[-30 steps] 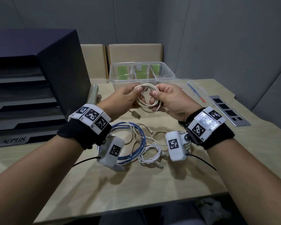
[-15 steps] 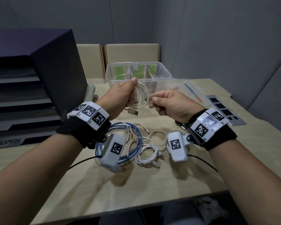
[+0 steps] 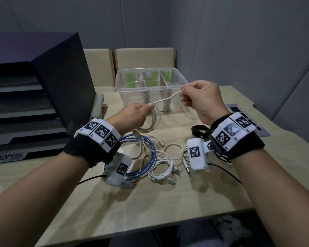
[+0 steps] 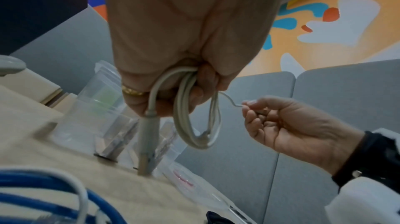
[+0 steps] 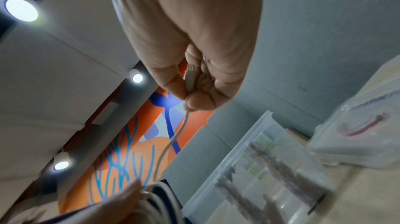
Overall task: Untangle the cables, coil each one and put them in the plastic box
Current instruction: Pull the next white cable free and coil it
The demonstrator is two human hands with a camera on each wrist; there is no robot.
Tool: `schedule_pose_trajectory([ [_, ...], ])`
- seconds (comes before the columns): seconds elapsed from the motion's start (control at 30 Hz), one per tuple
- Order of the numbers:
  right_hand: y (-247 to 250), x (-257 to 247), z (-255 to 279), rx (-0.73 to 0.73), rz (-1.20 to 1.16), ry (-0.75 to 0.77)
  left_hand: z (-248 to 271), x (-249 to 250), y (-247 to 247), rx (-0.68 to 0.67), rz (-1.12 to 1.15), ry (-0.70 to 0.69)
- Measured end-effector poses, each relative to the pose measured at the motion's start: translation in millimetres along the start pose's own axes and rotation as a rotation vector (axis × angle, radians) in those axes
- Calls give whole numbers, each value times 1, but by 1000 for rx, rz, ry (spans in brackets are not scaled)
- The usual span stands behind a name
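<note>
- Together, your hands held the beige cable [image 3: 165, 99] above the table [image 3: 150, 196], before the plastic box [image 3: 150, 81].
- Your left hand [image 3: 134, 115] gripped its coiled loops.
- Your right hand [image 3: 200, 98] pinched its free end.

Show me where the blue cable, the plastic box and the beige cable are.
blue cable [image 3: 152, 148]: head view, right curve of its coil.
plastic box [image 3: 132, 86]: head view, its near rim.
beige cable [image 3: 166, 99]: head view, stretched part between both hands.
</note>
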State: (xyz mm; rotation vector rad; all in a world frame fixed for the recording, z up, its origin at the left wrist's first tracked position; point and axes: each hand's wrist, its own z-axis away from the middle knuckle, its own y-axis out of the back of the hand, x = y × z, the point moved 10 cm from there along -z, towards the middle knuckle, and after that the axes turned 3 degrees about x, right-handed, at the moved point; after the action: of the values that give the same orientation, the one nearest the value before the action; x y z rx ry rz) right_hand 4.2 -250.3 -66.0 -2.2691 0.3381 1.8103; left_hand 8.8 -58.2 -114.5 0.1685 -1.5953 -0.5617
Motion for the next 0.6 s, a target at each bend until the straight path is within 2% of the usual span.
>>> schedule_pose_trajectory([
  [0.1, -17, 11, 11, -151, -181, -160, -1, -4, 8, 79, 32, 24],
  [0.2, -40, 22, 29, -371, -125, -251, 0, -1, 11, 113, 166, 30],
  [0.27, -52, 28, 38, -448, -107, -284, 0, 1, 8, 101, 228, 34],
  [0.37, -57, 28, 38, -421, -113, -269, 2, 5, 3, 77, 277, 39],
  [0.5, -43, 18, 27, -270, 7, -117, 3, 11, -2, 43, 303, 23],
  [0.6, -41, 12, 27, -238, 90, -35, 3, 13, -7, 16, 346, 26],
])
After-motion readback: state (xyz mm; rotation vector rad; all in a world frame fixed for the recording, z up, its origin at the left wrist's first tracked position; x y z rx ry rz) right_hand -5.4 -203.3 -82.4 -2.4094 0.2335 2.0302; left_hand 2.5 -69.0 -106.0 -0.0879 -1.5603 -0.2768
